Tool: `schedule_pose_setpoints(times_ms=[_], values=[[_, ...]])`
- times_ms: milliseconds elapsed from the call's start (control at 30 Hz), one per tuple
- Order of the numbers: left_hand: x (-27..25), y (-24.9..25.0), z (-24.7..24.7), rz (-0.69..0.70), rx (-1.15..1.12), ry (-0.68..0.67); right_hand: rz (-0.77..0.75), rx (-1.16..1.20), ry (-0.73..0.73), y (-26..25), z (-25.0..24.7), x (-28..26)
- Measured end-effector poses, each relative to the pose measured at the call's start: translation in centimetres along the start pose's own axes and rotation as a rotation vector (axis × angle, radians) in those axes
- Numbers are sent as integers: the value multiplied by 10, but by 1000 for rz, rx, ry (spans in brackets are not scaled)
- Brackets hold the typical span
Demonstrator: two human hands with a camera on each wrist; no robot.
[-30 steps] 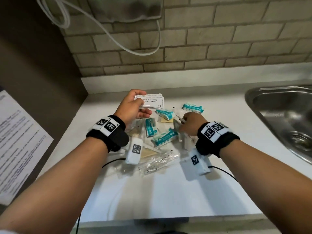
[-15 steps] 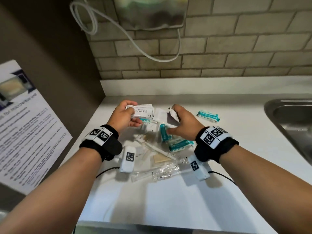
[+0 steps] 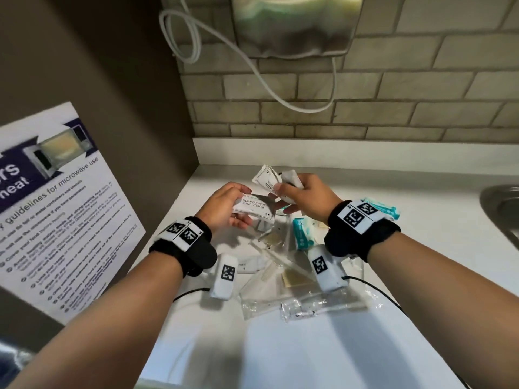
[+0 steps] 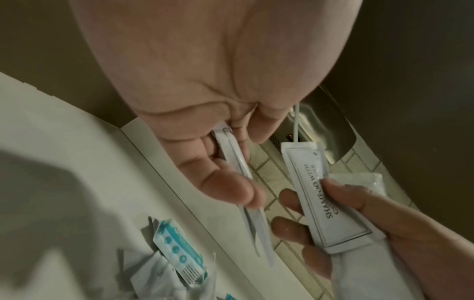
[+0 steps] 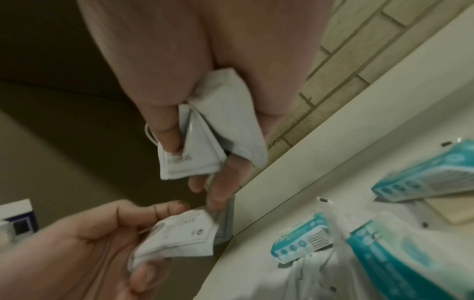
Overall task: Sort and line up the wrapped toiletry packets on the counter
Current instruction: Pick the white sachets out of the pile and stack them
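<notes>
My left hand (image 3: 234,204) holds a small stack of white "shampoo with conditioner" sachets (image 3: 254,210) above the white counter (image 3: 280,346). In the left wrist view that stack (image 4: 245,178) shows edge-on between thumb and fingers. Just to its right, my right hand (image 3: 283,199) pinches two or three more white sachets (image 3: 266,179), fanned and tilted; they show as folded white sachets (image 5: 205,142) in the right wrist view. The two hands nearly touch. Teal packets (image 3: 302,234) and clear-wrapped items (image 3: 295,299) lie in a loose pile below the hands.
A steel sink (image 3: 502,203) sits at the counter's right. A brown side wall with a microwave notice (image 3: 56,206) closes the left. A hand dryer (image 3: 295,23) with a looped white cable (image 3: 185,37) hangs on the brick wall. Another teal packet (image 3: 384,209) lies behind my right wrist.
My right hand has come up off the pile with white sachets and moved over to the left hand's stack. Both hands have risen; the head view has tilted upward.
</notes>
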State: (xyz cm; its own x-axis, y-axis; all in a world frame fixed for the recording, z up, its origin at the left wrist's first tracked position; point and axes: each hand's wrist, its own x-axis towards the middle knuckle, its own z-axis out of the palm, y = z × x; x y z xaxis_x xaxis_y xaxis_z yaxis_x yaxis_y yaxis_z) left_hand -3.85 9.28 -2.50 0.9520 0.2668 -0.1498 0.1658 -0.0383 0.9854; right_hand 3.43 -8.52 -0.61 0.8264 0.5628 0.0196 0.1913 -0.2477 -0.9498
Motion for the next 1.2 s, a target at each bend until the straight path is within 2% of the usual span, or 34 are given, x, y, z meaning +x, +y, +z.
schedule_pose_setpoints(times_ms=[133, 300, 367, 533, 633, 733, 933, 1067, 1200], values=[[12, -2, -15, 7, -8, 2, 84, 43, -9, 0, 7, 15], [27, -7, -28, -3, -33, -28, 149, -92, 26, 2, 13, 29], [30, -6, -29, -11, -32, -43, 142, -79, 1, -1, 18, 33], [38, -9, -34, 2, 3, -126, 97, 55, 135, -6, 30, 46], [41, -11, -34, 11, 20, -148, 42, -55, 175, -10, 35, 49], [46, -12, -36, 16, 3, -152, 39, -49, 197, -8, 37, 52], [55, -14, -42, 106, 98, -124, 72, 177, 222, -10, 50, 52], [59, -11, -52, 161, 106, -54, 85, 125, 239, -5, 52, 51], [62, -6, -57, 164, 60, -17, 190, 72, 196, -4, 50, 44]])
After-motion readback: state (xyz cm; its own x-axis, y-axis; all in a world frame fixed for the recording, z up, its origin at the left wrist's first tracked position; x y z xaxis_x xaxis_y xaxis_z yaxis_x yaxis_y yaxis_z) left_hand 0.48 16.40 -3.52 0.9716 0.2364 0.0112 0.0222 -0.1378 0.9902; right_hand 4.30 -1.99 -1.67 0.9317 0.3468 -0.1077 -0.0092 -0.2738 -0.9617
